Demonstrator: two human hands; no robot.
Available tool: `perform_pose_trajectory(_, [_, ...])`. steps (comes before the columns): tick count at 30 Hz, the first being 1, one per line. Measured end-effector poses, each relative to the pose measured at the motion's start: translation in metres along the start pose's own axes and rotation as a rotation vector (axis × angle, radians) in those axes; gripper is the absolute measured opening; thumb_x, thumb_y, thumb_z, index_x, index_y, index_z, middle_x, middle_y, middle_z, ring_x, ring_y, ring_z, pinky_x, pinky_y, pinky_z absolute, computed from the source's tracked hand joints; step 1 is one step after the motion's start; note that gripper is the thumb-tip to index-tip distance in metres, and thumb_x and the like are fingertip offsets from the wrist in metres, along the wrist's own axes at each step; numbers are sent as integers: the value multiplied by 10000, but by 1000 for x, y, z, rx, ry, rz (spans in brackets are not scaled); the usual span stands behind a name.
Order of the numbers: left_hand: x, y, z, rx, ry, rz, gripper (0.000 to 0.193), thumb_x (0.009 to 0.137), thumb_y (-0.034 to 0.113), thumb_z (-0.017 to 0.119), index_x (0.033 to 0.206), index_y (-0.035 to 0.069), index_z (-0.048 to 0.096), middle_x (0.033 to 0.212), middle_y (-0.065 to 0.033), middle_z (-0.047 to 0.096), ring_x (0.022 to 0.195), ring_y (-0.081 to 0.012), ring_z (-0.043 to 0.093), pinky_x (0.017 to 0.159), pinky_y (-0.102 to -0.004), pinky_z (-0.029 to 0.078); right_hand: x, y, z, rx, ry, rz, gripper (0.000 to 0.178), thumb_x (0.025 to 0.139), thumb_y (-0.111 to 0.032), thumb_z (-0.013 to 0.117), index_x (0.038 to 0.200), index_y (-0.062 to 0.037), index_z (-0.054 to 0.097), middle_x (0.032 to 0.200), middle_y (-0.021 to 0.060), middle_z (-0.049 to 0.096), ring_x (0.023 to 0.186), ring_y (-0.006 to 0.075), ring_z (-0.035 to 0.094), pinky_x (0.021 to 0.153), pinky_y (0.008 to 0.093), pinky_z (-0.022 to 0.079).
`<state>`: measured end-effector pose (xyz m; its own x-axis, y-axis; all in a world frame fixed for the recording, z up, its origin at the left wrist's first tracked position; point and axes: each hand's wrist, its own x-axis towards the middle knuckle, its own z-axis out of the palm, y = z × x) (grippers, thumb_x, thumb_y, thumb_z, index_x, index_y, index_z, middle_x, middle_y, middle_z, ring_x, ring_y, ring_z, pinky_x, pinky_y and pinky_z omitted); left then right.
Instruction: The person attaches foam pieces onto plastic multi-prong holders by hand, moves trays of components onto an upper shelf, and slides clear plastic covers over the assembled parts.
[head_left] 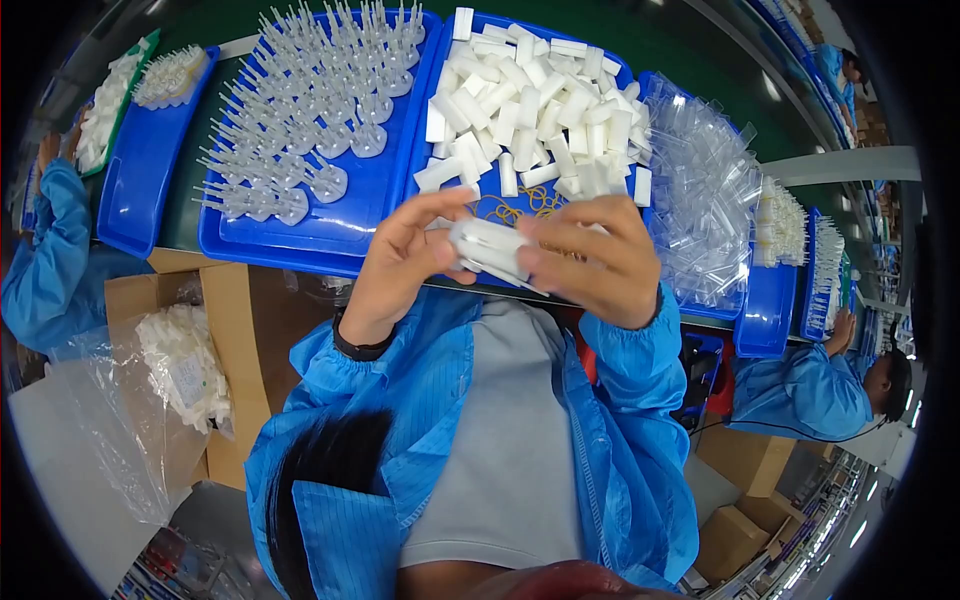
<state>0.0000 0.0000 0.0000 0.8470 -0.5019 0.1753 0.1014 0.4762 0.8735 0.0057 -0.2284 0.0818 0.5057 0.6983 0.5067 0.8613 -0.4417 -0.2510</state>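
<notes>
In front of my chest, a small bundle of flat white pieces (pixel 488 246) is held between my two hands. My left hand (pixel 400 258) pinches its left end between thumb and fingers. At the right end, the fingers of my right hand (pixel 605 262) close on it, slightly blurred. Just beyond them lies a blue tray (pixel 490 184) heaped with white rectangular blocks (pixel 545 100). Yellowish rubber bands (pixel 540 200) lie in its near part, partly behind my right hand.
Left of it, a blue tray (pixel 270 238) holds rows of clear pieces with upright stems (pixel 320 95). Clear plastic pieces (pixel 700 190) fill a tray at right. A cardboard box (pixel 225 350) with a bag of white parts stands at lower left. Co-workers (pixel 45 250) sit on both sides.
</notes>
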Motion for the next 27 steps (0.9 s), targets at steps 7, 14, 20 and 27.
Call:
perform_pose_trajectory(7, [-1,-4,-3,-425,258,20,474,866,196,580,1268,11,411,1161,-160,536,943,-255,617,749,-305,560,-3,28,32,-86,72,352,328,684,-33,635,1001,-115,654,909,67,596,843,242,545,733,339,443])
perform_pose_trajectory(14, [-3,-3,-2,-364,219,3,565,811,126,649,1296,3,387,1200,-189,511,989,-285,598,800,-315,545,12,35,49,-345,-141,321,342,666,-64,578,1003,-99,630,903,57,530,863,225,508,726,331,423])
perform_pose_trajectory(20, [-1,-1,-1,-365,202,-10,549,817,133,643,1288,-4,395,1206,-180,502,997,-276,593,811,-315,539,12,39,54,-295,-242,257,186,658,-70,571,840,-61,604,845,55,517,832,200,514,675,297,437])
perform_pose_trajectory(27, [-1,1,0,-364,199,-22,542,817,187,655,1271,11,417,1180,-165,514,954,-255,609,791,-295,544,18,36,51,-276,-164,179,182,640,-54,583,822,-53,591,801,59,508,802,210,519,677,309,444])
